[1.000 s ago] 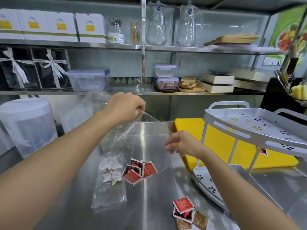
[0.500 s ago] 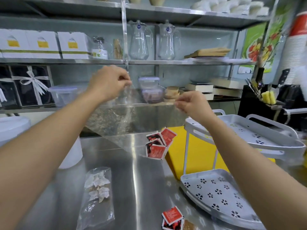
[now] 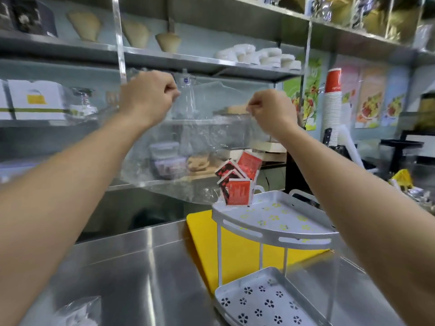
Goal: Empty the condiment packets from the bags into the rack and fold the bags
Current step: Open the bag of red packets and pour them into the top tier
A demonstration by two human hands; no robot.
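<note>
**Clear bag (image 3: 188, 147) hangs with red packets (image 3: 237, 184) at the corner of the rack**

Both hands are up high and apart. Each one pinches the top edge of the bag with curled fingers, the left hand (image 3: 148, 97) at about 10 o'clock in the view and the right hand (image 3: 270, 111) at about 1 o'clock. The top edge runs between them along the 9-to-3 line, and the film hangs down toward 6 o'clock. The lower edge slopes down toward 4 o'clock, so the packets are gathered in the low corner on the right side.

From the right hand the packets lie at about 7 o'clock. From the left hand they lie at about 4 o'clock and farther away, so the right hand is the nearer one.

This low corner is just over the rear left corner of the upper tier (image 3: 270, 236) of the white rack (image 3: 219, 255). I cannot tell if it touches the rim, or if the low edge is the open mouth of the bag.

I think the next move depends on carrying this corner toward 3 o'clock, so that the packets fall inside the rim. Otherwise they may land on the yellow board (image 3: 204, 243) below.

At 7 o'clock a second bag (image 3: 77, 309), blurred, lies on the steel counter (image 3: 141, 267).
</note>
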